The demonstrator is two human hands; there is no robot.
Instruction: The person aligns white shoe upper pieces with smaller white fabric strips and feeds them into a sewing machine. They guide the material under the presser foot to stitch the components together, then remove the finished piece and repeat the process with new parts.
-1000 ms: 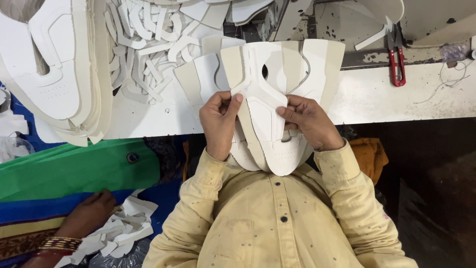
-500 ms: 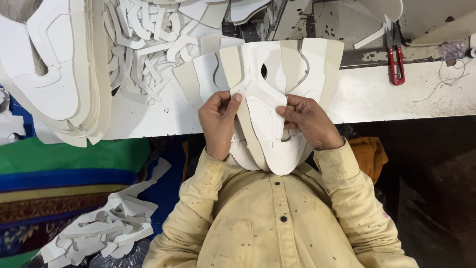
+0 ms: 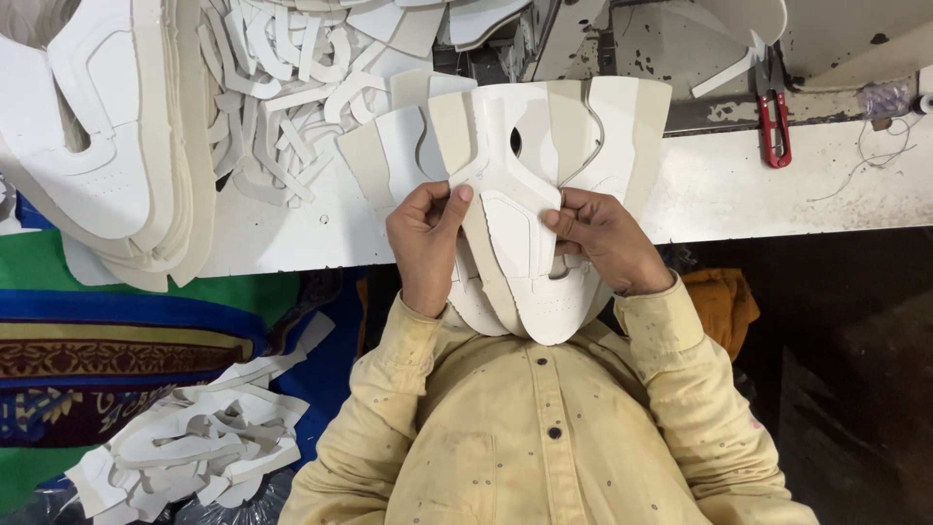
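Observation:
I hold a fanned stack of white and cream shoe-upper pieces [image 3: 513, 165] upright in front of my chest, over the near edge of the white workbench [image 3: 777, 199]. My left hand [image 3: 426, 245] pinches the stack on its left side, thumb on the front piece. Gripping the right side is my right hand [image 3: 604, 239], its thumb pressed on the centre of the top piece. The lower tips of the pieces hang against my yellow shirt [image 3: 544, 428].
A tall stack of large white uppers [image 3: 97, 146] lies on the bench at far left, with a heap of small cut strips [image 3: 277, 78] beside it. Red thread snips [image 3: 775, 126] lie at the back right. White offcuts [image 3: 194, 442] rest on patterned cloth [image 3: 117, 335] at lower left.
Another person's hand at the lower left has withdrawn out of view, leaving the offcut pile and cloth showing. My hands and the stack have barely moved.

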